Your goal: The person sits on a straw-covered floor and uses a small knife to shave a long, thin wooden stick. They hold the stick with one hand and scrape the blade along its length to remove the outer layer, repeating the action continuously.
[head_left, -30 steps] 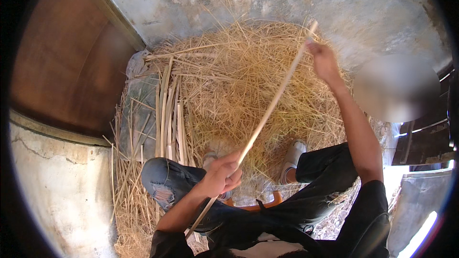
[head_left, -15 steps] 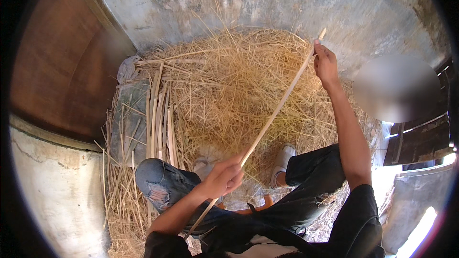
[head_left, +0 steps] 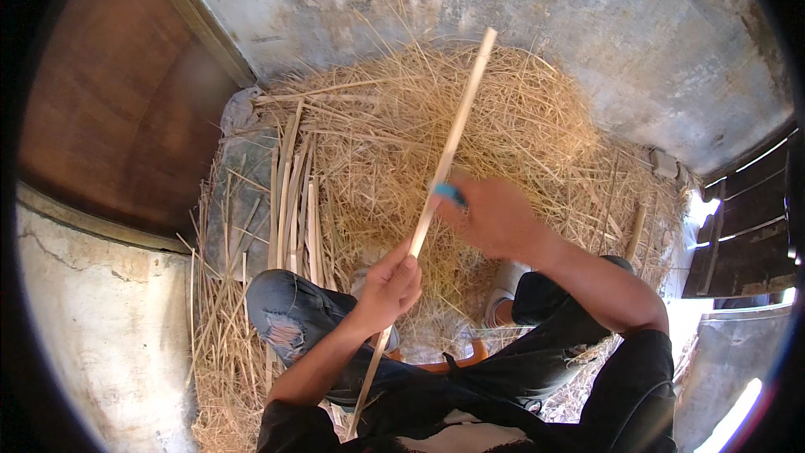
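A long, pale wooden or bamboo strip (head_left: 464,116) slants from my lap up toward the straw. My left hand (head_left: 387,289) is closed around its lower middle, and the lower end runs down beside my thigh. Higher up, my right hand (head_left: 495,216) is bent and smeared by motion, its fingertips at the strip. A small blue thing (head_left: 450,194) shows at those fingertips against the strip; whether it is held or wrapped on a finger is unclear. Part of the right fingers is hidden.
Loose straw-like shavings (head_left: 528,109) heap against the grey wall (head_left: 570,0). Several similar strips (head_left: 289,201) lie by a grey slab (head_left: 239,201) at left. A brown panel (head_left: 117,109) stands further left. An orange seat edge (head_left: 457,361) shows between my legs.
My right hand has come down from the strip's far end to nearer my left hand. The strip now stands steeper, its top swung left. The blurred patch at right is gone.
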Demonstrator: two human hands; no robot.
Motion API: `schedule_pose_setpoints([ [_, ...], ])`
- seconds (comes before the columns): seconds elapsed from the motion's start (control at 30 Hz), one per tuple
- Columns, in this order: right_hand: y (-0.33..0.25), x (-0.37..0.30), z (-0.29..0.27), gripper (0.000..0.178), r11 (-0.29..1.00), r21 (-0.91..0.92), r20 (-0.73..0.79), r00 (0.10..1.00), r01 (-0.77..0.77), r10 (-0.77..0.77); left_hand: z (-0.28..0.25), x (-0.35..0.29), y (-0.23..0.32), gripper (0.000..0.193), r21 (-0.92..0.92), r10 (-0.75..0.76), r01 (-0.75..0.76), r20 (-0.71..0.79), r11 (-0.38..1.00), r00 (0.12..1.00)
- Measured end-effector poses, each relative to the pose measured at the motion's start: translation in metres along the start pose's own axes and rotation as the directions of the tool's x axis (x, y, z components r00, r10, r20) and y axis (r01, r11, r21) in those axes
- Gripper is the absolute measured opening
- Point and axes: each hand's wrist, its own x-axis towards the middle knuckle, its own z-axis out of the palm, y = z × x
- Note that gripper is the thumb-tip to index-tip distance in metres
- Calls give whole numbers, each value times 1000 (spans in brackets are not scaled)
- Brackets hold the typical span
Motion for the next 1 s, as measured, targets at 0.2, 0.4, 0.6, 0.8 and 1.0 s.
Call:
schedule_pose_setpoints([
  [0.2, 2, -2, 20, 42, 990, -88, -5, 994, 110, -110, -7, -4, 3, 54, -31, -50, 49, -16, 998, 999],
  [0.4, 87, 52, -55, 47, 984, 44, -248, 952, -173, 179, -11, -16, -8, 55, 23, -57, 55, 102, 998, 993],
  [0.6, 5, 6, 8, 41, 988, -142, 101, 994, 53, -39, -19, -10, 3, 53, 59, -20, 19, 20, 998, 1000],
  [0.8, 118, 77, -72, 49, 917, 204, -374, 838, -343, 397, -17, -20, -4, 51, 138, -51, 35, 113, 990, 992],
  [1.0, 229, 54, -106, 71, 829, 493, -545, 648, -265, 532, -13, -19, -4, 55, 26, -77, 74, 182, 997, 980],
])
